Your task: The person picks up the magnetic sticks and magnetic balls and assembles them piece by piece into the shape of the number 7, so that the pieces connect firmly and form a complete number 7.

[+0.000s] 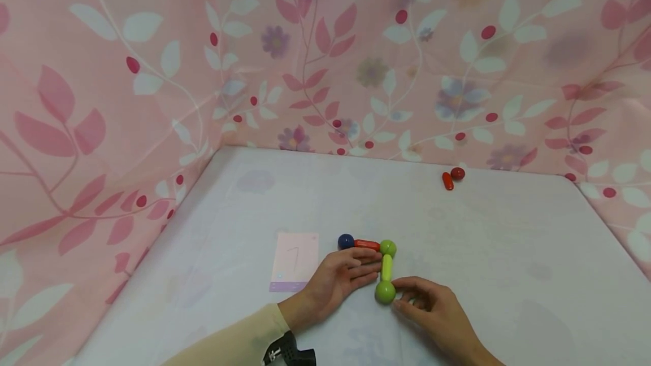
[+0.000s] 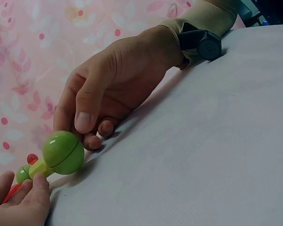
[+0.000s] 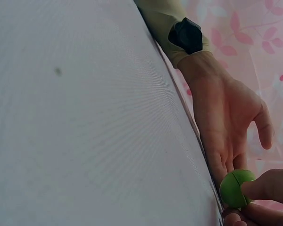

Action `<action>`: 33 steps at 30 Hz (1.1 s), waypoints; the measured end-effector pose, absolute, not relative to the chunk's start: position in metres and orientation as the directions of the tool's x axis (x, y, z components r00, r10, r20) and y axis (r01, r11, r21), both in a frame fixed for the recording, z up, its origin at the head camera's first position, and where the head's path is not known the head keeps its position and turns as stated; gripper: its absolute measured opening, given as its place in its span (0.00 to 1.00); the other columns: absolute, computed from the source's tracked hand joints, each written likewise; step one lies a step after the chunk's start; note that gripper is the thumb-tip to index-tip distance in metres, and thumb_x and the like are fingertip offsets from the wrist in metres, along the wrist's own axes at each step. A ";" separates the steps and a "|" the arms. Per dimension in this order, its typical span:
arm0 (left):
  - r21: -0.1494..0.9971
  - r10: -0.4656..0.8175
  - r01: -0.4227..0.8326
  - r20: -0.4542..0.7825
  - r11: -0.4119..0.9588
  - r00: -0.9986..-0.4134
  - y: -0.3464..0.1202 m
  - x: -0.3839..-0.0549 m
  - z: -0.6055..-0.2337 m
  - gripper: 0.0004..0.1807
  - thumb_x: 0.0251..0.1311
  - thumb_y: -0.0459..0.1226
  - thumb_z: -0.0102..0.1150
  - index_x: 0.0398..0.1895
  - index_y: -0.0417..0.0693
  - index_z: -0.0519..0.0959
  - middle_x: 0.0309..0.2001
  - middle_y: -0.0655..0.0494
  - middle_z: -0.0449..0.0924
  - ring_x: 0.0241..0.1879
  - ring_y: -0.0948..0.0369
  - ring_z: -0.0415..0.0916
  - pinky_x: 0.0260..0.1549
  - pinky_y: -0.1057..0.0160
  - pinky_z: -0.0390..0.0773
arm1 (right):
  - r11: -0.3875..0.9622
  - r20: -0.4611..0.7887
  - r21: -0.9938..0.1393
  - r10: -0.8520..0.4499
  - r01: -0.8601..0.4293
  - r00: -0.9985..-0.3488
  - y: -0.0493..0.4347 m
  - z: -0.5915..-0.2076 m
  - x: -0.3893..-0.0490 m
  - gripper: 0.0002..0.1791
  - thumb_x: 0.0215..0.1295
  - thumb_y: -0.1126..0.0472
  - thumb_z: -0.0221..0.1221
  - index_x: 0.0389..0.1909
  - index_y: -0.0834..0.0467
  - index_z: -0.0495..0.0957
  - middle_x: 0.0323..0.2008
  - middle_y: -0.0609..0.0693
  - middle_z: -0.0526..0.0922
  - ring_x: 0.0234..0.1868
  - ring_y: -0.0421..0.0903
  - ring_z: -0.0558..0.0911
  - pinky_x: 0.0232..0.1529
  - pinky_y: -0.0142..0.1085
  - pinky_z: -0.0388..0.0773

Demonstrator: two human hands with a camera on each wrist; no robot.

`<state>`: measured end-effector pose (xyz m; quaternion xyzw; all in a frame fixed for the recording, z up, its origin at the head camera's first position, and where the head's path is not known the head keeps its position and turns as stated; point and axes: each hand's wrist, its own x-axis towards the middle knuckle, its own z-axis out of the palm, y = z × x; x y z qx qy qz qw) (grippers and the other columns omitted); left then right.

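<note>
Joined toy rods and balls lie on the white-covered table in the head view. A blue ball (image 1: 346,241) meets a red rod (image 1: 367,244), which runs to a green ball (image 1: 388,248). From there a yellow-green rod (image 1: 386,268) leads toward me to a nearer green ball (image 1: 385,292). My left hand (image 1: 335,281) lies to the left, palm turned toward the rods, its extended fingers at the red and yellow-green rods. The right hand (image 1: 434,309) has curled thumb and index finger at the right side of the nearer ball (image 3: 233,189), pinching it.
Left of the rods lies a pale card (image 1: 295,260) with a purple band and a thin line shaped like a 7. A short red rod (image 1: 447,181) and a red ball (image 1: 458,174) sit near the back edge. Pink floral cloth (image 1: 325,72) hangs behind the table.
</note>
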<state>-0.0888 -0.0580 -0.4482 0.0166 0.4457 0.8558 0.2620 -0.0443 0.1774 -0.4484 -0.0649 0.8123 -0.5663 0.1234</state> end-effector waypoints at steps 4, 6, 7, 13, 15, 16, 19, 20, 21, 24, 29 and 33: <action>0.898 0.443 -0.316 -0.159 -0.306 -0.882 -0.061 -0.090 -0.444 0.23 0.67 0.31 0.51 0.61 0.25 0.75 0.61 0.36 0.78 0.61 0.45 0.78 0.60 0.54 0.75 | 0.366 -0.108 -0.931 -0.259 0.006 -0.960 0.179 -0.448 -0.045 0.20 0.64 0.63 0.71 0.57 0.62 0.83 0.39 0.51 0.84 0.33 0.45 0.80 0.32 0.34 0.79; 0.980 0.418 -0.141 -0.071 -0.140 -0.906 -0.065 -0.092 -0.440 0.17 0.67 0.29 0.54 0.55 0.28 0.80 0.53 0.41 0.83 0.52 0.49 0.84 0.52 0.58 0.81 | 0.371 -0.094 -0.929 -0.259 -0.009 -0.961 0.180 -0.448 -0.045 0.20 0.64 0.64 0.71 0.56 0.61 0.84 0.41 0.50 0.85 0.34 0.45 0.81 0.33 0.34 0.80; 0.999 0.402 -0.020 0.000 -0.046 -0.915 -0.068 -0.094 -0.438 0.15 0.66 0.28 0.56 0.53 0.30 0.82 0.49 0.44 0.85 0.48 0.52 0.85 0.48 0.60 0.82 | 0.375 -0.090 -0.927 -0.253 -0.012 -0.963 0.180 -0.448 -0.045 0.19 0.64 0.65 0.71 0.56 0.60 0.84 0.42 0.50 0.85 0.35 0.45 0.81 0.33 0.34 0.80; 0.775 0.329 0.460 0.340 0.432 -0.881 -0.093 -0.119 -0.431 0.11 0.64 0.31 0.62 0.49 0.42 0.84 0.49 0.53 0.80 0.48 0.57 0.78 0.47 0.54 0.79 | 0.421 -0.086 -0.907 -0.219 -0.015 -0.972 0.179 -0.444 -0.048 0.20 0.63 0.67 0.71 0.56 0.54 0.84 0.47 0.48 0.85 0.36 0.47 0.81 0.34 0.34 0.80; 0.728 0.345 0.452 0.306 0.516 -0.887 -0.102 -0.128 -0.434 0.15 0.64 0.34 0.65 0.53 0.41 0.83 0.52 0.52 0.78 0.51 0.56 0.77 0.50 0.52 0.78 | 0.434 -0.085 -0.901 -0.225 -0.022 -0.971 0.178 -0.443 -0.050 0.21 0.63 0.68 0.70 0.57 0.54 0.84 0.45 0.48 0.85 0.34 0.47 0.81 0.33 0.34 0.80; 0.715 0.359 0.437 0.271 0.546 -0.893 -0.106 -0.132 -0.436 0.17 0.64 0.36 0.67 0.55 0.41 0.83 0.52 0.52 0.78 0.52 0.55 0.76 0.51 0.53 0.78 | 0.437 -0.087 -0.899 -0.231 -0.023 -0.969 0.178 -0.443 -0.051 0.21 0.63 0.68 0.70 0.57 0.53 0.84 0.44 0.48 0.84 0.33 0.47 0.81 0.34 0.34 0.80; 0.701 0.411 0.420 0.196 0.576 -0.890 -0.116 -0.141 -0.443 0.20 0.65 0.38 0.70 0.58 0.41 0.83 0.51 0.54 0.79 0.48 0.57 0.77 0.48 0.56 0.78 | 0.429 -0.065 -0.901 -0.267 -0.058 -0.961 0.177 -0.444 -0.055 0.22 0.64 0.69 0.69 0.59 0.55 0.83 0.43 0.49 0.84 0.32 0.47 0.81 0.34 0.34 0.80; 0.704 0.427 0.424 0.187 0.569 -0.884 -0.117 -0.143 -0.446 0.19 0.66 0.38 0.70 0.58 0.42 0.83 0.50 0.55 0.80 0.48 0.58 0.78 0.47 0.57 0.79 | 0.425 -0.054 -0.902 -0.276 -0.071 -0.960 0.177 -0.444 -0.056 0.22 0.64 0.69 0.69 0.59 0.55 0.83 0.43 0.49 0.85 0.32 0.46 0.81 0.34 0.34 0.80; 0.705 0.440 0.432 0.187 0.563 -0.879 -0.118 -0.145 -0.447 0.19 0.66 0.39 0.70 0.58 0.43 0.83 0.49 0.56 0.80 0.47 0.59 0.78 0.45 0.58 0.79 | 0.419 -0.046 -0.905 -0.284 -0.081 -0.958 0.177 -0.444 -0.056 0.22 0.64 0.69 0.69 0.59 0.56 0.83 0.44 0.49 0.85 0.33 0.46 0.81 0.34 0.34 0.80; 0.698 0.459 0.457 0.204 0.551 -0.865 -0.116 -0.146 -0.449 0.18 0.67 0.40 0.69 0.57 0.44 0.84 0.47 0.59 0.80 0.45 0.61 0.77 0.43 0.60 0.78 | 0.411 -0.032 -0.907 -0.287 -0.093 -0.957 0.178 -0.443 -0.058 0.22 0.63 0.69 0.69 0.59 0.57 0.83 0.45 0.48 0.85 0.34 0.45 0.82 0.34 0.34 0.80; 0.692 0.454 0.454 0.202 0.561 -0.868 -0.114 -0.143 -0.451 0.16 0.67 0.38 0.69 0.56 0.44 0.84 0.44 0.60 0.80 0.43 0.61 0.78 0.42 0.61 0.78 | 0.404 -0.037 -0.910 -0.291 -0.088 -0.956 0.178 -0.444 -0.059 0.22 0.64 0.69 0.69 0.59 0.58 0.83 0.45 0.50 0.85 0.33 0.45 0.82 0.34 0.34 0.80; 0.688 0.457 0.450 0.190 0.570 -0.869 -0.113 -0.142 -0.451 0.16 0.67 0.38 0.70 0.55 0.45 0.84 0.44 0.61 0.80 0.42 0.62 0.77 0.41 0.63 0.78 | 0.408 -0.022 -0.907 -0.297 -0.106 -0.955 0.177 -0.445 -0.059 0.21 0.65 0.68 0.70 0.59 0.58 0.83 0.47 0.51 0.85 0.33 0.44 0.82 0.33 0.34 0.80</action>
